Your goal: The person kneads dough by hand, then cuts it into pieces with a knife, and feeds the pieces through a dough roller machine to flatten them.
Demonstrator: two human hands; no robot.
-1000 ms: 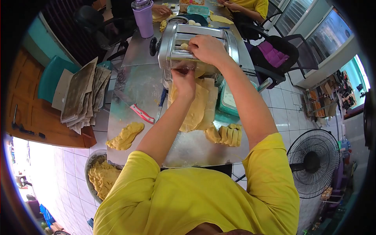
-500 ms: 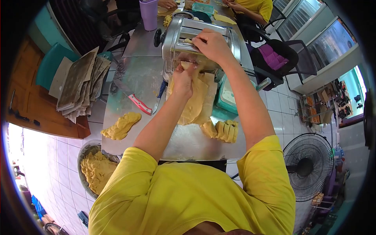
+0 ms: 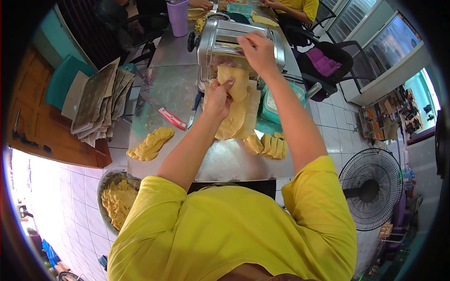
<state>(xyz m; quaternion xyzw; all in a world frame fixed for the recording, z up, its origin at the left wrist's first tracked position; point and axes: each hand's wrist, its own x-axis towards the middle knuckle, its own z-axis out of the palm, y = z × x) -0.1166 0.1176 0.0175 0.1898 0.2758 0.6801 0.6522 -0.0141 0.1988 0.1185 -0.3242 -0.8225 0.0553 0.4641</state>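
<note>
A steel dough roller machine (image 3: 234,35) stands at the top centre of the table. From its front hangs a flat yellow dough sheet (image 3: 234,77). My left hand (image 3: 219,97) is closed on the lower part of this sheet. Above the machine's right side is my right hand (image 3: 258,50), fingers curled together; whether anything is between them is hidden. Below the machine, more flattened dough (image 3: 232,122) lies on paper. Cut dough pieces (image 3: 273,145) sit to its right, and a dough lump (image 3: 151,144) lies to the left.
A red-handled knife (image 3: 172,118) lies on the steel table (image 3: 220,164). A teal container (image 3: 283,105) stands right of the dough. A dough bowl (image 3: 104,206) is at lower left, a fan (image 3: 370,189) at right. Two other people are at the table's far end.
The dough sheet hanging from the machine is longer and reaches over my left hand. My right hand has lifted slightly from the machine's top. The view has shifted a little.
</note>
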